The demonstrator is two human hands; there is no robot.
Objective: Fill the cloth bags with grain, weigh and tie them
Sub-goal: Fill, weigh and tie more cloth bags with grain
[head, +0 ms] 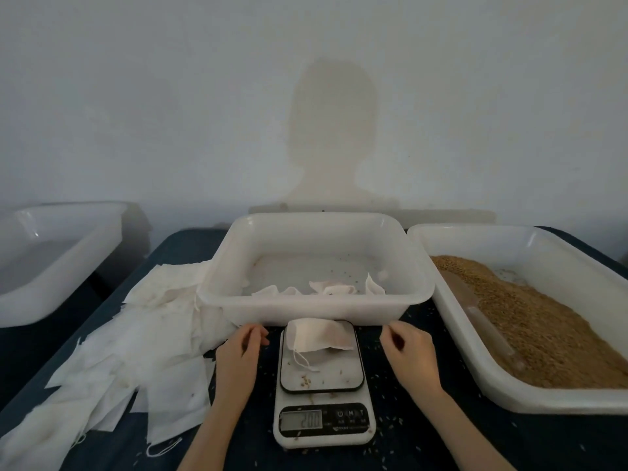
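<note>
Two hands (243,348) (407,348) loosely curled, empty, flanking scale (323,419) (bag (319,338) atop), tubs (316,266) behind

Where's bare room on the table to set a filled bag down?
Bare cloth between the scale and the grain tray, under the right hand. Left of the scale is crowded: empty bags piled up to the left hand. Middle tray has floor room.

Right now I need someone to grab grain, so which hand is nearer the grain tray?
Right. The right hand hangs between the scale and the grain tray, close to its near wall. The left hand is beyond the scale, beside the empty bags.
</note>
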